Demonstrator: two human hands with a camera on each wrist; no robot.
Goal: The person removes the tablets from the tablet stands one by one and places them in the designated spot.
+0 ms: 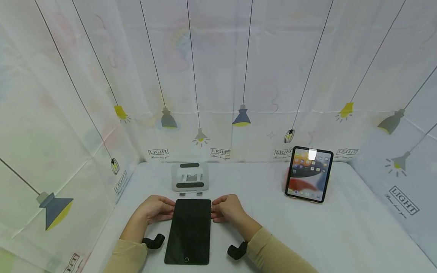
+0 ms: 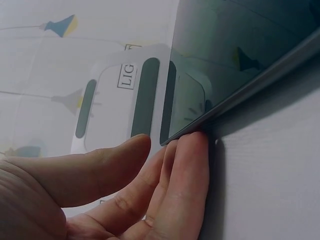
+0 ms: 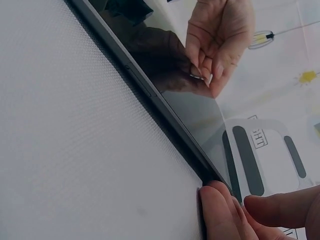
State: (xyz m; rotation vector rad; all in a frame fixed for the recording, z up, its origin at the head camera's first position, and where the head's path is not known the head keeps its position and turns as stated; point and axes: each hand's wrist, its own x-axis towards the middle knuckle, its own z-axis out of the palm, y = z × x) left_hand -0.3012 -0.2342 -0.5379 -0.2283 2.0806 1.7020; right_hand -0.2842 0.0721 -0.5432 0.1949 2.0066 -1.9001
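A black tablet (image 1: 189,231), screen dark, lies on the white table between both hands, its round button toward the near edge. My left hand (image 1: 158,209) touches its far left corner; in the left wrist view the fingertips (image 2: 192,145) are at the edge and the thumb stays apart from the glass. At the far right corner is my right hand (image 1: 229,209), whose fingertips (image 3: 215,192) meet the edge in the right wrist view, thumb raised beside them. Just beyond the tablet sits a white tablet stand (image 1: 204,176) with dark pads, also mirrored in the screen.
Back right, a second tablet (image 1: 308,174) with a lit screen leans upright. A white curtain (image 1: 218,76) printed with hanging lamps borders the table at the back and sides. Black wrist cameras (image 1: 238,251) project from both wrists near the tablet's sides.
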